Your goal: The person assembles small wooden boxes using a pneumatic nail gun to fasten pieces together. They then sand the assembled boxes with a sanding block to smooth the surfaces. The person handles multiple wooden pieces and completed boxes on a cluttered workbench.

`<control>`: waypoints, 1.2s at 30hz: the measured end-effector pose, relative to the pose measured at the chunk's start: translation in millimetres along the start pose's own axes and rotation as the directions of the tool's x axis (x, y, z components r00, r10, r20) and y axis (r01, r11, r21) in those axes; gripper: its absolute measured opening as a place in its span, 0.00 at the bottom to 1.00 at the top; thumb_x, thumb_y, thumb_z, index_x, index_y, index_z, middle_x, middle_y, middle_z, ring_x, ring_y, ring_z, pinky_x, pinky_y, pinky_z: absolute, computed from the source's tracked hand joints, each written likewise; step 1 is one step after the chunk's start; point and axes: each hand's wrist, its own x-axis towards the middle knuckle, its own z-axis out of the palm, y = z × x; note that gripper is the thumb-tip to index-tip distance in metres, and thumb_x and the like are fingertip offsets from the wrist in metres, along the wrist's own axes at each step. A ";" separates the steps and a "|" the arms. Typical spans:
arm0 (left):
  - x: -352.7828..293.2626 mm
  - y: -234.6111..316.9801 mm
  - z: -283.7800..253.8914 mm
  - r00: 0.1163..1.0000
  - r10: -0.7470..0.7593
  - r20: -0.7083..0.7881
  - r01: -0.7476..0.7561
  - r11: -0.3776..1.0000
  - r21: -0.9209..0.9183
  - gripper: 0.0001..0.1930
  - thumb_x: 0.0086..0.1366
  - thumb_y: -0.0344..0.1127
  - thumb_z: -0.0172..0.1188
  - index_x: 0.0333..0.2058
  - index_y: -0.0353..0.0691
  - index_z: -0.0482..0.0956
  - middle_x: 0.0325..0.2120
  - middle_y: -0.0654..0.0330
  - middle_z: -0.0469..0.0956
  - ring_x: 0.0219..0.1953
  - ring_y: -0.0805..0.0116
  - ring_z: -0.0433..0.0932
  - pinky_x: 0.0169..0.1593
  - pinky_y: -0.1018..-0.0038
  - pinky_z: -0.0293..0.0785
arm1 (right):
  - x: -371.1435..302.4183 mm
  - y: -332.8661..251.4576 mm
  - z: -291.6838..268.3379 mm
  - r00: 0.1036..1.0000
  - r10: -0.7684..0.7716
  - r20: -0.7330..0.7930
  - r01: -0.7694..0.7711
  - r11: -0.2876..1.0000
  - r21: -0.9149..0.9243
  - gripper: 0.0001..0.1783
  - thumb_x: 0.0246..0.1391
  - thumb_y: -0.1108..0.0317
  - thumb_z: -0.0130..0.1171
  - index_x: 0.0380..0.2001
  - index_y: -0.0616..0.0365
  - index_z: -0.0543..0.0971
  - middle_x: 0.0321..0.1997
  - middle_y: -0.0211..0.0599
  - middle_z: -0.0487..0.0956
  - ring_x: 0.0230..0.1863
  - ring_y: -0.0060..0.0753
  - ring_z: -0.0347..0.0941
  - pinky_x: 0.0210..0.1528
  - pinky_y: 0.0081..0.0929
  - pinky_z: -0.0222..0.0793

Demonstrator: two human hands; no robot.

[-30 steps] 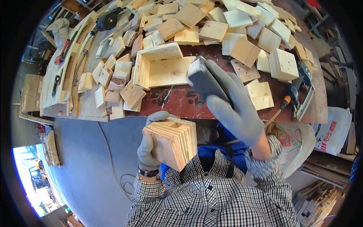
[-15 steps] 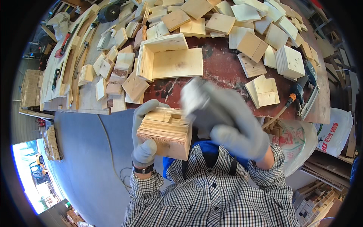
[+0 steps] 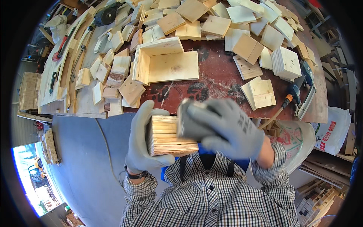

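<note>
My left hand (image 3: 138, 140), in a grey glove, grips a stack of thin wooden boards (image 3: 163, 134) in front of my chest. The layered edges of the boards face up, with the thumb and fingers on either side. In my gloved right hand (image 3: 240, 130) is a dark grey block (image 3: 192, 125), held against or just over the stack's right part, which it hides. Whether the block touches the wood I cannot tell. Beyond my hands, at the table's near edge, lies an open-sided wooden box piece (image 3: 174, 68).
Many loose wooden boards (image 3: 215, 26) cover the far side of the red-brown table (image 3: 211, 90). A neat stack of boards (image 3: 286, 62) stands at the right, beside a blue-black power tool (image 3: 294, 92) with a hose. Plastic sacks (image 3: 298, 140) sit below the table's right end.
My left hand has turned the stack so its layered edges face up. My right hand has brought the grey block down and left, over the stack. The view has shifted slightly.
</note>
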 end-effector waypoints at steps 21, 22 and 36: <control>1.1 4.8 9.1 0.936 0.352 0.001 -0.315 0.838 0.446 0.66 0.44 0.62 0.86 0.71 0.27 0.60 0.58 0.43 0.74 0.56 0.53 0.79 0.61 0.58 0.76 | 15.4 -25.4 -4.9 0.986 0.033 -0.164 -0.031 0.999 0.010 0.43 0.66 0.44 0.58 0.74 0.63 0.66 0.64 0.60 0.71 0.61 0.62 0.69 0.67 0.52 0.62; -1.6 1.8 18.6 0.946 0.300 -0.127 -0.246 0.914 0.323 0.68 0.45 0.68 0.83 0.72 0.27 0.58 0.58 0.43 0.74 0.58 0.53 0.79 0.62 0.59 0.77 | 13.7 -19.2 7.0 0.985 0.008 -0.174 0.002 0.998 0.057 0.44 0.66 0.43 0.58 0.74 0.63 0.66 0.64 0.60 0.71 0.62 0.62 0.69 0.68 0.53 0.61; -3.8 -3.2 26.6 0.893 -0.194 -0.405 0.012 0.911 -0.411 0.61 0.53 0.66 0.80 0.73 0.32 0.59 0.62 0.46 0.72 0.64 0.53 0.76 0.68 0.56 0.75 | 14.1 -37.3 31.2 0.941 0.010 -0.339 0.089 0.957 0.276 0.43 0.66 0.43 0.59 0.73 0.64 0.67 0.62 0.63 0.71 0.59 0.62 0.69 0.66 0.52 0.62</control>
